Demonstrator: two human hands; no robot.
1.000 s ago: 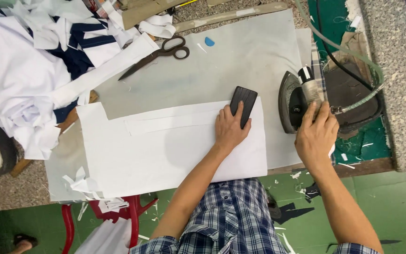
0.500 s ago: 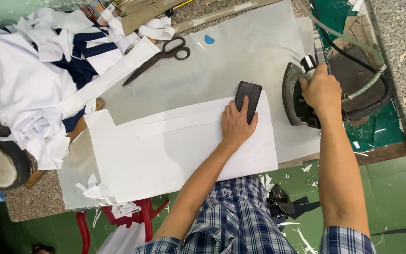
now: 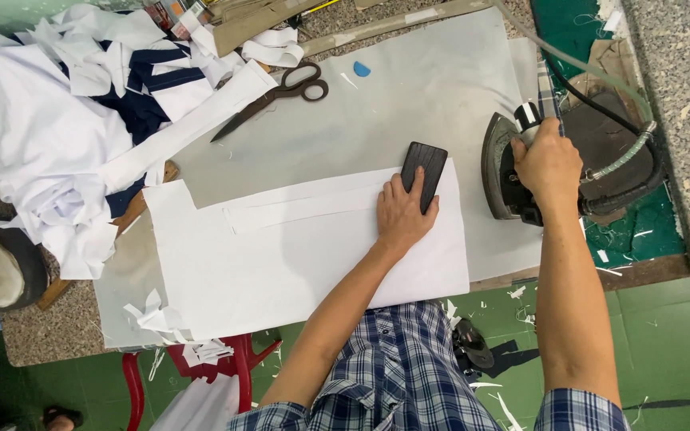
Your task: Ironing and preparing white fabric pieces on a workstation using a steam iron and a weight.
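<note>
1. Left hand (image 3: 402,214) lay flat, palm down, on the white fabric piece (image 3: 305,247), fingers spread loosely and resting on the lower end of a dark rectangular block (image 3: 423,174). Not gripping, just pressing down.
2. Right hand (image 3: 548,164) was wrapped tight round the handle of the iron (image 3: 513,172), fingers closed on it. Iron sat at the right end of the grey pad (image 3: 409,104), just off the fabric's right edge, next to its dark rest (image 3: 608,152).
3. Hands were apart, left one on the cloth, right one on the iron, with a strip of bare grey pad between them.
4. White fabric piece was spread across the near half of the pad, with a folded strip (image 3: 305,209) running along its upper part toward the block.
5. Clear hose (image 3: 600,72) and a dark cable (image 3: 576,96) ran from the top edge down toward the iron.
6. Scissors (image 3: 277,94) lay open-handled on the pad up top, well away from both hands; small blue chalk piece (image 3: 361,69) just to the right of them.
7. Big heap of white and navy cloth (image 3: 65,120) piled on the left side of the table.
8. White offcuts (image 3: 161,319) scattered at the near-left corner of the fabric.
9. Plaid shirt (image 3: 393,375) visible at the bottom, green floor (image 3: 664,351) below the table edge.
</note>
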